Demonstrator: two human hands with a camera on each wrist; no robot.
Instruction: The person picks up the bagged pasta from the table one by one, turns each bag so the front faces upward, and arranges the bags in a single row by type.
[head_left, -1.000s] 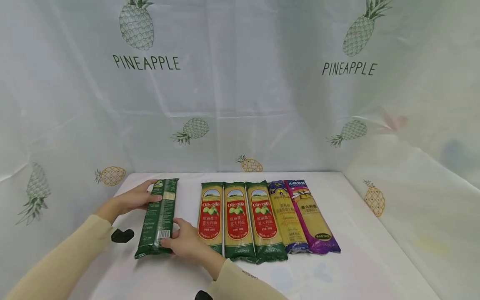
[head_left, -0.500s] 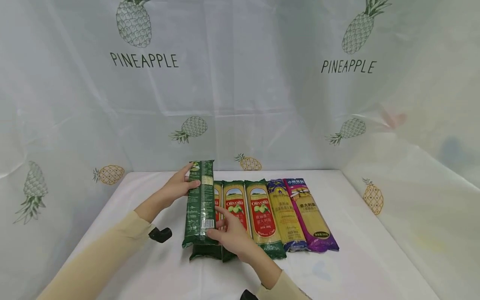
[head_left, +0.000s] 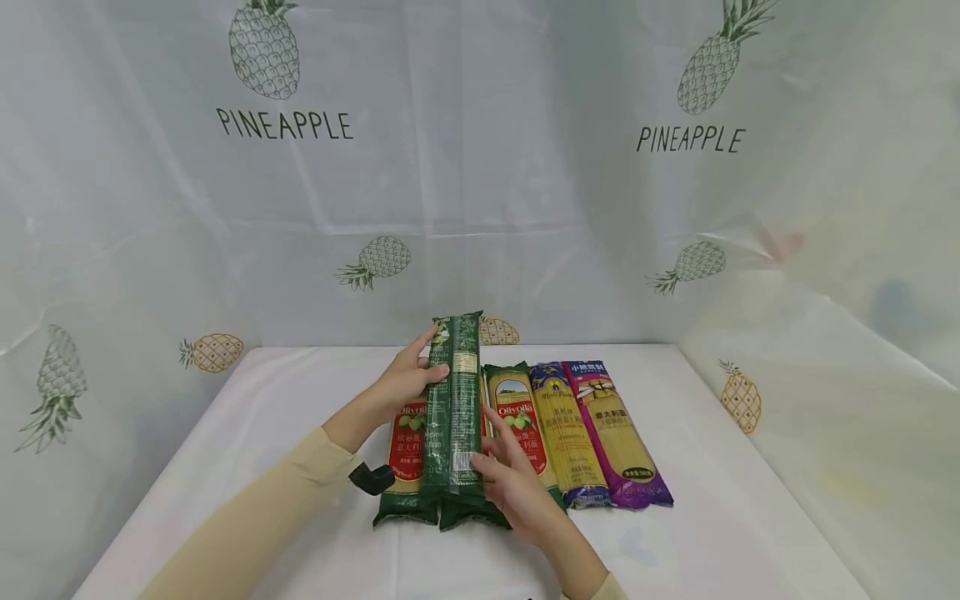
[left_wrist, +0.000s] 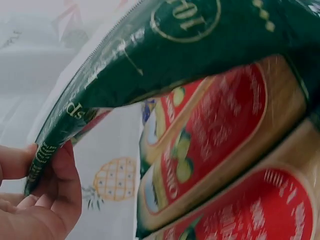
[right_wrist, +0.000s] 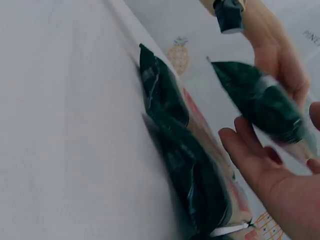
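Observation:
A green packet of spaghetti (head_left: 453, 408), its printed back towards me, hangs over the row of packets. My left hand (head_left: 405, 379) grips its upper left edge, thumb on the near face; the left wrist view shows this hand (left_wrist: 42, 200) pinching the edge. Lower down on the right side, my right hand (head_left: 521, 492) holds it with the thumb over the barcode. Beneath lie red-labelled Olivoilà spaghetti packets: the left one (head_left: 405, 454) and right one (head_left: 528, 417) show partly, and the middle one is mostly hidden. In the right wrist view, the held packet (right_wrist: 262, 102) is raised above them.
To the right of the Olivoilà packets lie a blue-and-yellow spaghetti packet (head_left: 573, 442) and a purple one (head_left: 622, 442), both slanted. A white cloth covers the table (head_left: 720, 533). Pineapple-printed sheeting (head_left: 525, 208) stands behind and at both sides.
Both hands have carried the green packet up and rightward, from the table's left side to over the row. It now covers most of the middle Olivoilà packet. The row itself stays put.

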